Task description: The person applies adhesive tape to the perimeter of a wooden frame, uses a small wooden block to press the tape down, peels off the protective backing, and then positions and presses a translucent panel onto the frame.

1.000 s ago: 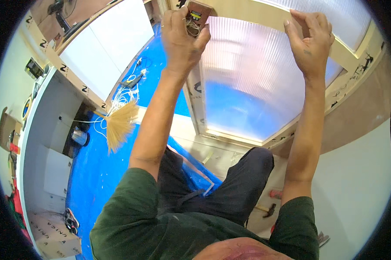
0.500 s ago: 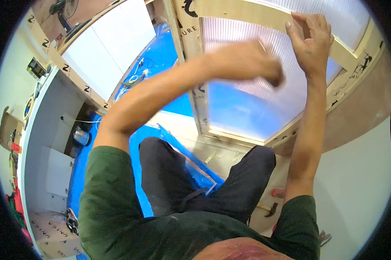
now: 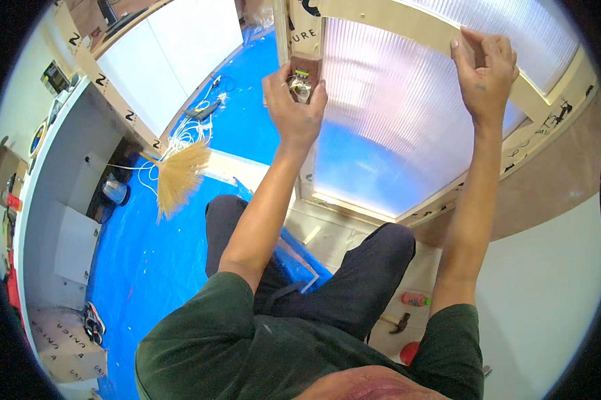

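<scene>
My left hand (image 3: 294, 110) is closed around a small brown block (image 3: 307, 65), with a yellow-green patch and crumpled clear plastic on its near side. It is in front of the left post of a pale wooden frame (image 3: 397, 28). Behind the frame's opening is a ribbed translucent panel (image 3: 394, 100). High on the right, my right hand (image 3: 488, 77) has its thumb and forefinger tips against the frame's rail, a gap between them. Its other fingers are curled. Whether something small sits under those tips, I cannot tell.
Blue sheeting (image 3: 147, 267) covers the floor at left, under a straw broom (image 3: 180, 177) and white cables (image 3: 192, 133). By my right knee lie a hammer (image 3: 399, 323) and a small pink bottle (image 3: 415, 299). A grey-white cabinet (image 3: 64, 180) lines the left side.
My left hand has swung left from in front of the panel to the frame's left post. The broom has come out from behind my arm. My right hand stays at the rail.
</scene>
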Available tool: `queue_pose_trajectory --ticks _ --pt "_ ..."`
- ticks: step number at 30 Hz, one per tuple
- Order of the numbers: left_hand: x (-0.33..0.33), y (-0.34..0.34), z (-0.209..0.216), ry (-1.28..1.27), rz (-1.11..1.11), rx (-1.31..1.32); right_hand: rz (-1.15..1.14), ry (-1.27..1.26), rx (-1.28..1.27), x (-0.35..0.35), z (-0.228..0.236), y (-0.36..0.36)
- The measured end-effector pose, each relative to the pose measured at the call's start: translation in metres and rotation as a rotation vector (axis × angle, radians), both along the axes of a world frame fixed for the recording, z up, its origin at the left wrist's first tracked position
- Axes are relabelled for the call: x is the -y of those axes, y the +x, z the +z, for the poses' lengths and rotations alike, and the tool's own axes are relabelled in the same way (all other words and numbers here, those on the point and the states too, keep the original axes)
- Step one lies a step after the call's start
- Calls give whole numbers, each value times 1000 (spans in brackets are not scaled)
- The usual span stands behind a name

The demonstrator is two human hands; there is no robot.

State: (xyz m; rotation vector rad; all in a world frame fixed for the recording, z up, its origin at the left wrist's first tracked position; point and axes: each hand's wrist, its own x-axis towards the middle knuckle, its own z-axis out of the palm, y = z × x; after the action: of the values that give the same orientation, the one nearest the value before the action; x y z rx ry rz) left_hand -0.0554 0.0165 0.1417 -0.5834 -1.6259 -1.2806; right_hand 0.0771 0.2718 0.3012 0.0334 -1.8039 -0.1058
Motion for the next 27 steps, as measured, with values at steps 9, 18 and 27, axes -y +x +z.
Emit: queue_pose_trajectory --ticks 9,18,27 --pt "-25 -5 -13 36 -24 -27 71 -24 11 1 2 2" --pt "-29 -16 7 48 -31 -75 36 -22 17 4 3 3" --pt "-23 -32 43 0 -26 -208 41 -24 1 4 0 1"
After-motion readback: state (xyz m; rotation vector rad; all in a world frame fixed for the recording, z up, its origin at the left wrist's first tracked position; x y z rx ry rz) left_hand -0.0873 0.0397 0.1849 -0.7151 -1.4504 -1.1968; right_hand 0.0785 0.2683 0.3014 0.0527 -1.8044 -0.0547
